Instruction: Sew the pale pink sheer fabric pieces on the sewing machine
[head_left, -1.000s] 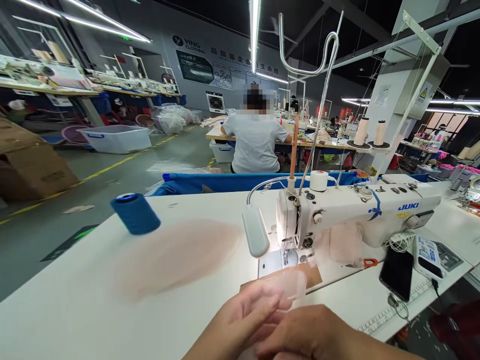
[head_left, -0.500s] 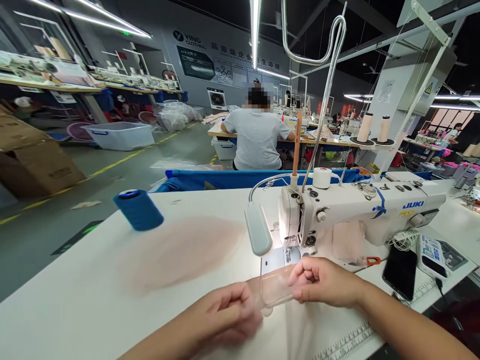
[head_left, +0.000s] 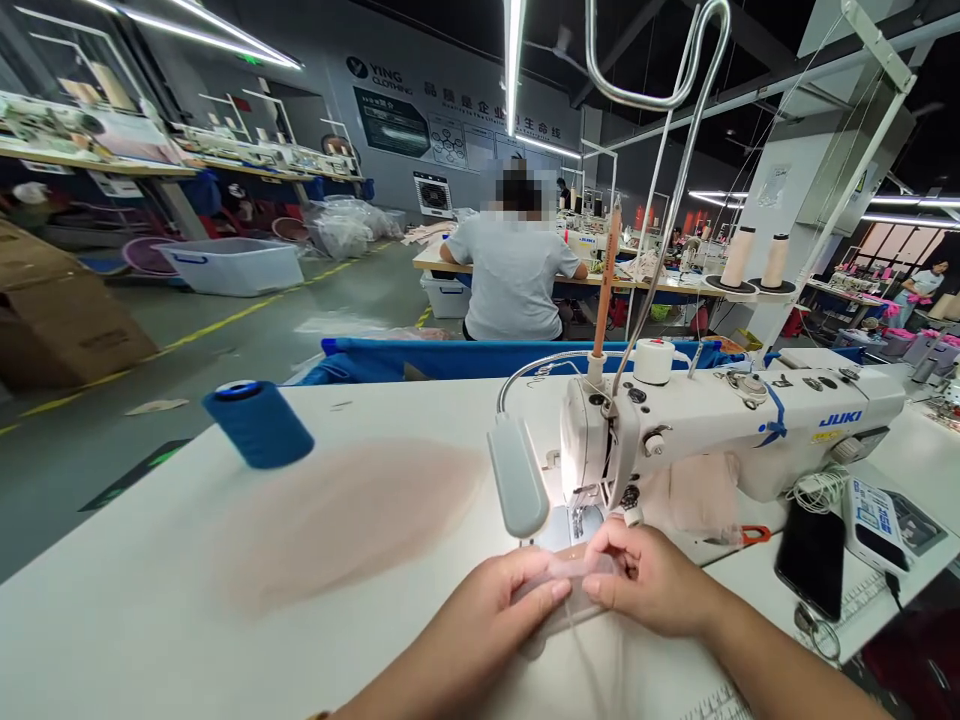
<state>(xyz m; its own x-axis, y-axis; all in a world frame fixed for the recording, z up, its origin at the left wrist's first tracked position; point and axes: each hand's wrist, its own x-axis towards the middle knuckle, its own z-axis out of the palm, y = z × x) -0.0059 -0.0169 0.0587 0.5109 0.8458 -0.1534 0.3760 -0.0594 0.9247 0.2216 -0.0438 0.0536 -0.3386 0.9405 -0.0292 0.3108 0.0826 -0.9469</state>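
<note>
My left hand (head_left: 499, 615) and my right hand (head_left: 649, 575) both pinch a small piece of sheer pale pink fabric (head_left: 564, 588) just in front of the needle of a white JUKI sewing machine (head_left: 720, 425). The fingertips of both hands meet over the fabric. More of the sheer cloth trails down toward me over the table edge. A grey lamp head (head_left: 519, 478) on a gooseneck hangs just above and left of my hands.
A blue thread cone (head_left: 257, 424) lies on the white table (head_left: 150, 610) beside a sheer pink cloth pile (head_left: 352, 515). A black phone (head_left: 811, 558), a control box (head_left: 874, 512) and orange-handled snips (head_left: 754, 535) lie at the right. A person in a grey shirt (head_left: 514, 275) sits ahead.
My hands have come together and moved up to the machine's needle area, with the fabric piece now pinched between both. One second ago they were lower, near the table edge.
</note>
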